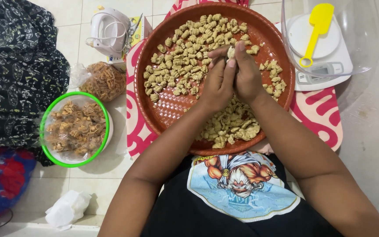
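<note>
Terracotta-coloured ridging on the round tray [154, 94] is being crowded by shaped dough pieces [185, 57], so the small dough lump [230, 52] being pinched jointly above tray centre by left hand [218, 81] and right hand [246, 72] is likely being dropped onto neighbours, bare room being left only toward the tray's near-left rim.

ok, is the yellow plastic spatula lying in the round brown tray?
No, the yellow plastic spatula lies in the clear bowl, beside the round brown tray.
</note>
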